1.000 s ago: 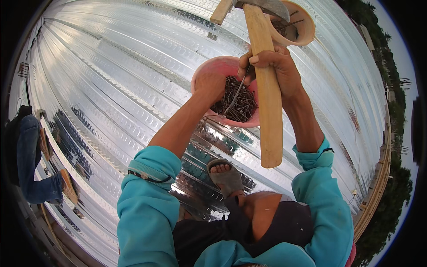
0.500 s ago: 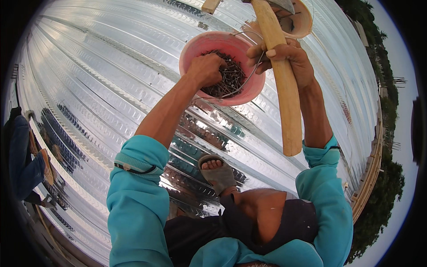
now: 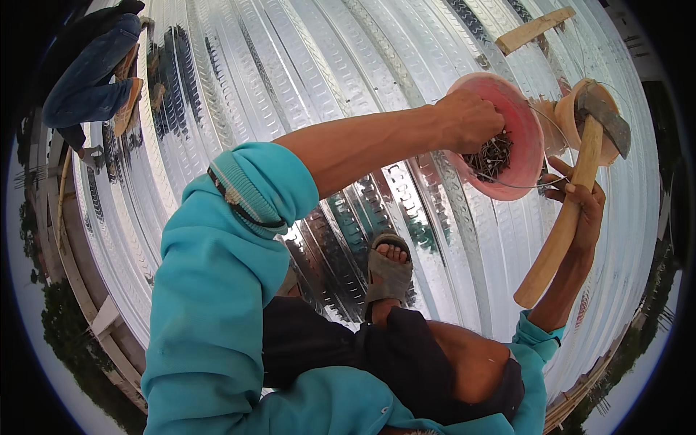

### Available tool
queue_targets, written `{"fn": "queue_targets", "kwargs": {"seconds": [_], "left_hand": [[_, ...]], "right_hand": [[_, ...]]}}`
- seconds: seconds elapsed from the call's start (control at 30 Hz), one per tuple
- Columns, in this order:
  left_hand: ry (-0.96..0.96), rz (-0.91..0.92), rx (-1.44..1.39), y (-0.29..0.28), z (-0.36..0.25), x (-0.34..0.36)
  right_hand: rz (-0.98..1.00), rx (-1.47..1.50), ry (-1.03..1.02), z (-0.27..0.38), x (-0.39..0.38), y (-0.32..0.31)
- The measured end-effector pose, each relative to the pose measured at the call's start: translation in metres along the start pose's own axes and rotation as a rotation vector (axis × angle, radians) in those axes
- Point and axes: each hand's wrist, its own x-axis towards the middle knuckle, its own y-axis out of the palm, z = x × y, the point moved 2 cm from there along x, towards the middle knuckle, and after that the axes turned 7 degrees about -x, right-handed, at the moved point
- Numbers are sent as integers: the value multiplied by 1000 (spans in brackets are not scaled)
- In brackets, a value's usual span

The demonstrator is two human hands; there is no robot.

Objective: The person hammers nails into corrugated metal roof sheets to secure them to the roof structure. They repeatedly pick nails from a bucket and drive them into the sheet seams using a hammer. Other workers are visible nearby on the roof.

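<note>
My left hand (image 3: 471, 119) reaches into the pink bucket (image 3: 520, 170) with curled fingers over a heap of nails (image 3: 489, 158); what they grip is hidden. My right hand (image 3: 583, 199) is closed on the wooden handle of a hammer (image 3: 557, 250), with some fingers at the bucket's wire handle (image 3: 540, 185). The hammer's steel head (image 3: 609, 123) overlaps a second, peach-coloured bucket (image 3: 567, 125) just right of the pink one.
Ridged, shiny metal decking (image 3: 348, 72) spreads around my sandalled foot (image 3: 388, 272). A wood block (image 3: 533, 30) lies beyond the buckets. Another person in jeans (image 3: 94, 83) crouches at the upper left, near the decking's edge, with trees and beams outside it.
The view has swung, so the buckets now sit farther right and the other person higher. My left hand stays in the pink bucket; my right hand still holds the hammer.
</note>
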Motion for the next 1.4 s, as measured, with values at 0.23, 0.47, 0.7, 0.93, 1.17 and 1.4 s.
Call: {"fn": "queue_targets", "kwargs": {"seconds": [0.23, 0.47, 0.7, 0.93, 1.17, 1.4], "left_hand": [[-617, -233, -419, -99, 106, -247], [-819, -792, -768, 22, 174, -402], [-802, -1170, -809, 142, 221, -401], [-685, -1330, -939, 160, 235, -356], [-724, -1308, -740, 175, 245, -356], [-841, -1229, -642, 181, 243, -351]], "right_hand": [[-44, -263, 104, -4, -49, -1], [-115, -275, -179, 28, -72, 29], [334, -135, 47, 22, -87, 178], [573, -442, 132, -38, -101, 256], [580, -592, 96, -56, -91, 268], [584, -623, 117, -60, -79, 297]]}}
